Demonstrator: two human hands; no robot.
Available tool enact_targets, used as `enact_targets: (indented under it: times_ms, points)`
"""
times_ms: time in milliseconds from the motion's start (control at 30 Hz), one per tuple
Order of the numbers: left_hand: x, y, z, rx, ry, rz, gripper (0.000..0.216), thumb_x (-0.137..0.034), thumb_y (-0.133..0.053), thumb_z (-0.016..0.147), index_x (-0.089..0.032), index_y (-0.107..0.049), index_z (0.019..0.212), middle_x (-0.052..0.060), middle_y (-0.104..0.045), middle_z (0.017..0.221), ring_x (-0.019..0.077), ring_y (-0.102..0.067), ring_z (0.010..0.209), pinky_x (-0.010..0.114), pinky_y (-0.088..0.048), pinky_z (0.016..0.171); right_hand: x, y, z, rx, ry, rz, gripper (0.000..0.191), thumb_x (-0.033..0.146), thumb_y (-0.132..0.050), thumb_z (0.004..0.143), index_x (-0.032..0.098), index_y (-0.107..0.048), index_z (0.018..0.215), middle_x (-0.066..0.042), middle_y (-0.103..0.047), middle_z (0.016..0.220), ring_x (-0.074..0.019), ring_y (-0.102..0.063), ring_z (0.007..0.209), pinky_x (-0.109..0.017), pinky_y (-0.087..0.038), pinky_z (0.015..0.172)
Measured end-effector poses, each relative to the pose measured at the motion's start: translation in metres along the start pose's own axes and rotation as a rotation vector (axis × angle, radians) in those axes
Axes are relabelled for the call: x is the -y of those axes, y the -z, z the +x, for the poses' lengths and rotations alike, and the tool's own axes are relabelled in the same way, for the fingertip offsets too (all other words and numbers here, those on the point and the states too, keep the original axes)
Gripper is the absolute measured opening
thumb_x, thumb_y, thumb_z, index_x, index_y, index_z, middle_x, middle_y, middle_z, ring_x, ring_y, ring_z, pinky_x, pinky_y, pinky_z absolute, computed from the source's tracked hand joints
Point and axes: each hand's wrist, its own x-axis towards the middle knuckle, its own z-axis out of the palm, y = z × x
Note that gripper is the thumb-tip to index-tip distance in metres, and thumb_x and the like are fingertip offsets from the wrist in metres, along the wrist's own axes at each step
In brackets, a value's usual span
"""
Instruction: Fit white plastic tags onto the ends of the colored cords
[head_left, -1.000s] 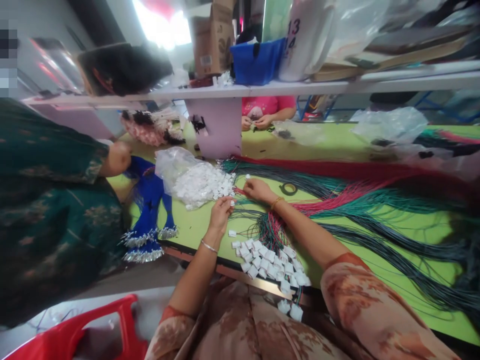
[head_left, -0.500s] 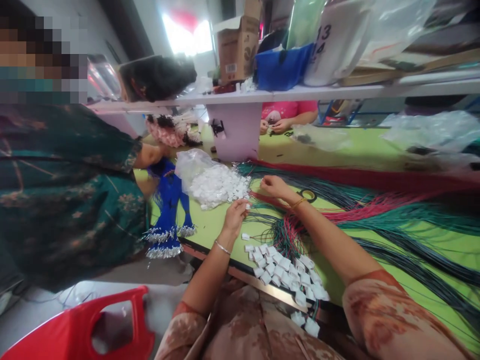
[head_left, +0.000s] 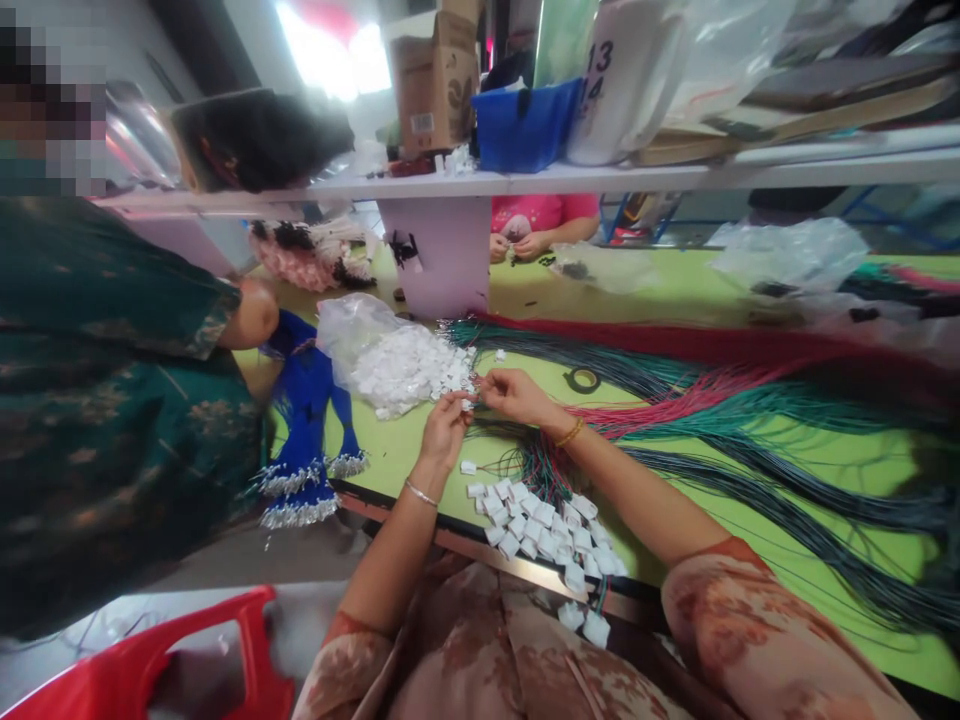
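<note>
My left hand [head_left: 444, 430] pinches a small white connector over the green table [head_left: 390, 450], fingers closed. Close to its right, my right hand [head_left: 514, 393] is pinched on thin wires from the red and green wire bundle [head_left: 675, 400]; the two hands almost touch. Just beyond them lies a pile of white connectors [head_left: 405, 370] spilling from a clear bag. Below my hands, a cluster of finished white connectors on wires [head_left: 540, 530] lies at the table's near edge.
A person in dark green [head_left: 112, 400] stands at the left beside blue wire bundles [head_left: 307, 430]. Across the table a person in pink [head_left: 536, 225] works with both hands. A shelf [head_left: 525, 180] carries boxes and a blue bin. A red chair [head_left: 150, 660] is at the lower left.
My right hand has drawn back from the wires toward my left hand, and the two now meet over the table. The camera view has shifted slightly.
</note>
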Motion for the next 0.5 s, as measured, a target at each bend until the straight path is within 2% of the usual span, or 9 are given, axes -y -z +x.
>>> enact_targets:
  times_ms: [200, 333, 500]
  points:
    - [-0.001, -0.002, -0.002, 0.025, 0.024, -0.011, 0.02, -0.024, -0.072, 0.07, -0.015, -0.063, 0.085, 0.005, -0.066, 0.088, 0.0077, -0.051, 0.062, 0.022, -0.04, 0.061, -0.001, -0.006, -0.023, -0.008, 0.007, -0.053, 0.009, 0.024, -0.051, 0.073, 0.016, -0.053, 0.073, 0.002, -0.051, 0.062, -0.009, -0.041, 0.056, -0.02, -0.032, 0.055]
    - [0.002, -0.004, -0.003, 0.036, 0.016, -0.004, 0.023, -0.026, -0.076, 0.068, -0.014, -0.064, 0.084, 0.003, -0.065, 0.084, 0.0072, -0.051, 0.062, 0.021, -0.039, 0.06, 0.006, -0.009, -0.026, -0.042, 0.088, -0.29, 0.006, 0.021, -0.051, 0.075, 0.016, -0.054, 0.075, -0.002, -0.057, 0.069, -0.0118, -0.045, 0.061, -0.023, -0.034, 0.06]
    - [0.01, -0.004, -0.001, 0.008, 0.026, 0.06, 0.027, -0.029, -0.08, 0.064, -0.014, -0.062, 0.078, -0.001, -0.058, 0.068, 0.0065, -0.049, 0.057, 0.02, -0.038, 0.056, 0.006, -0.014, -0.026, 0.0, 0.173, -0.587, 0.01, 0.021, -0.047, 0.081, 0.016, -0.054, 0.075, -0.009, -0.06, 0.076, -0.0179, -0.049, 0.071, -0.027, -0.035, 0.067]
